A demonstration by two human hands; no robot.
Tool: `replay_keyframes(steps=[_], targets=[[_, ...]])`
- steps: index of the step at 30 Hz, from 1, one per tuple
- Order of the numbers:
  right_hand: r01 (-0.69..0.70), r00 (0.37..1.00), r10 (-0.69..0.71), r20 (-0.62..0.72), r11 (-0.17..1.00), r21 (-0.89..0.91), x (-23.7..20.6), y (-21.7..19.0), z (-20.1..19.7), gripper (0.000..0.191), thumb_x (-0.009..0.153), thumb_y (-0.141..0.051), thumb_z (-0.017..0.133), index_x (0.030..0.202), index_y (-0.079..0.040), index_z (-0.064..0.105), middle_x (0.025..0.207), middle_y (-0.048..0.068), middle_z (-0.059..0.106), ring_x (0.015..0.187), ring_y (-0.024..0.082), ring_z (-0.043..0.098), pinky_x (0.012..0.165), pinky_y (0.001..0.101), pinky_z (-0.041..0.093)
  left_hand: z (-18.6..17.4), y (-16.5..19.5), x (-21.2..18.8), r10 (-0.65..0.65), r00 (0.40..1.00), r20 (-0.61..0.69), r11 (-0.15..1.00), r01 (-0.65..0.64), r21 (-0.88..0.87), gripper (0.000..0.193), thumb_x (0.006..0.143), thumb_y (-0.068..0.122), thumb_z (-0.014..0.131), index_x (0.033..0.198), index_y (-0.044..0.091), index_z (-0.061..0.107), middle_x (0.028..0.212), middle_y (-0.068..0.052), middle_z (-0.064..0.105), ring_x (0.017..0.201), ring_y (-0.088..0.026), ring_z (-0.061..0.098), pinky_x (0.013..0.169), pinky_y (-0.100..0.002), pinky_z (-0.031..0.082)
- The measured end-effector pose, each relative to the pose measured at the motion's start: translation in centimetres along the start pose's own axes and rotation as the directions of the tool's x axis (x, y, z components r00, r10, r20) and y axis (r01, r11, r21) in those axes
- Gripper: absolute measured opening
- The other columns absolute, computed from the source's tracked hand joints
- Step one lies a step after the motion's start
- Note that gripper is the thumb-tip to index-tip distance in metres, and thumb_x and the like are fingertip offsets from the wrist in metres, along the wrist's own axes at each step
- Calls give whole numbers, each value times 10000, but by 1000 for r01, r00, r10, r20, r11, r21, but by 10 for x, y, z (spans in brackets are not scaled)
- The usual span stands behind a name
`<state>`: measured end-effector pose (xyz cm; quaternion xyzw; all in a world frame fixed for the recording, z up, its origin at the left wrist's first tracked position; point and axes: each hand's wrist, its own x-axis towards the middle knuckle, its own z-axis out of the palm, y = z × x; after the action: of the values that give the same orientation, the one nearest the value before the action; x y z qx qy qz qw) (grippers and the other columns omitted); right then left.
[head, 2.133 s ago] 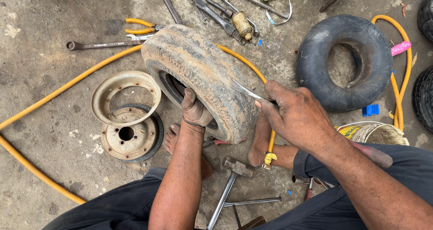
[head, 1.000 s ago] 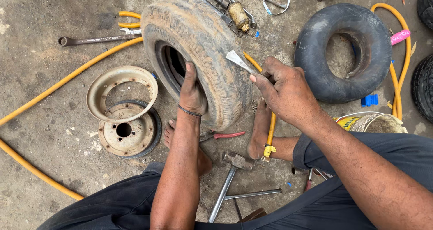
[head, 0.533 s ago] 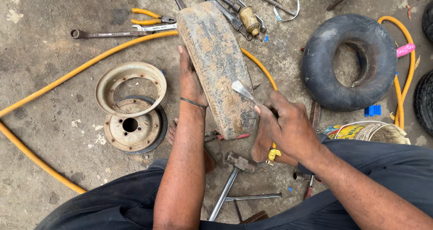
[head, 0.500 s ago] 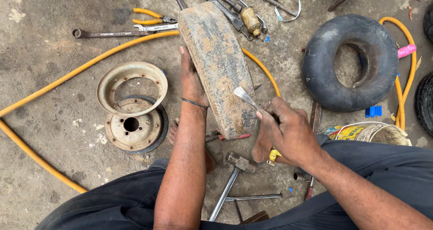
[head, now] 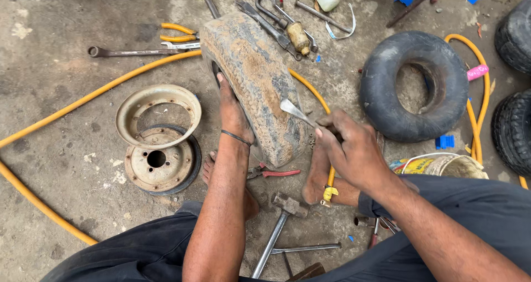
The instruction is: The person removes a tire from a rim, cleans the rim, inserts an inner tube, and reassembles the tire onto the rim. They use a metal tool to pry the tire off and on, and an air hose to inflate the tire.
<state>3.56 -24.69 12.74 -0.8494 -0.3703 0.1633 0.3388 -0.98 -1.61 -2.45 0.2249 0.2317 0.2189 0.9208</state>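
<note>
A hammer [head: 285, 204] lies on the concrete floor [head: 61, 149] nearest the knees. Above it, the right hand [head: 354, 152] has its grip closed on a flat metal blade [head: 296, 112], whose tip rests against the tread of a muddy tyre [head: 257, 88]. The left hand [head: 232, 113] grips the tyre's sidewall, holding it upright between the feet. The tyre looks heavy and stiff but slightly yielding, best held at the rim opening. Right of it, a paint bucket [head: 442, 166]; I cannot tell its contents. Left lie two stacked rim halves [head: 157, 138].

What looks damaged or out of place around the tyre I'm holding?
The upright tyre has a worn tread caked with brown dirt. The wheel rim lies dismounted in two halves on the floor, and tools are scattered about.
</note>
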Motion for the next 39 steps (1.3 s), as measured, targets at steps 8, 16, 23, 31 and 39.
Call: replay_keyframes(steps=[8, 16, 23, 31, 39], targets=[[151, 982, -158, -102, 986, -74, 17, -16, 30, 100, 970, -111, 678, 999, -37, 616, 794, 166, 692, 680, 282, 729, 618, 403, 546, 1, 11, 16, 67, 996, -55, 994, -72, -87, 867, 970, 696, 393, 1563, 64, 379, 1485, -210, 551, 1313, -349, 586, 1077, -478, 515], [76, 989, -85, -122, 994, -79, 39, -45, 15, 118, 988, -107, 655, 1029, -14, 594, 762, 163, 696, 660, 300, 739, 581, 418, 546, 5, 1, 7, 8, 1000, -18, 987, -10, -158, 882, 962, 707, 403, 1560, 59, 377, 1491, -208, 539, 1314, -352, 580, 1081, -469, 511], [39, 992, -54, -117, 991, -128, 21, -25, 21, 132, 986, -128, 659, 972, -16, 591, 712, 175, 661, 619, 282, 732, 571, 446, 539, 2, -2, 10, 44, 998, -54, 993, -49, -107, 887, 964, 715, 398, 1567, 65, 372, 1497, -201, 546, 1326, -329, 584, 1092, -452, 512], [33, 997, -8, 80, 951, -308, 108, -83, 14, 116, 1005, -169, 610, 1050, -65, 583, 721, 103, 672, 615, 224, 697, 553, 419, 555, -1, 4, 7, 49, 994, -102, 997, -55, -58, 935, 924, 742, 378, 1578, 74, 345, 1431, -212, 571, 1294, -312, 599, 1068, -466, 526], [68, 986, -104, -127, 963, -260, 13, -47, 21, 144, 957, -152, 673, 992, -48, 579, 783, 205, 705, 680, 385, 721, 604, 489, 548, -4, -22, 11, -35, 997, -72, 996, 29, -85, 912, 929, 745, 381, 1567, 93, 362, 1472, -200, 545, 1312, -319, 581, 1076, -449, 508]])
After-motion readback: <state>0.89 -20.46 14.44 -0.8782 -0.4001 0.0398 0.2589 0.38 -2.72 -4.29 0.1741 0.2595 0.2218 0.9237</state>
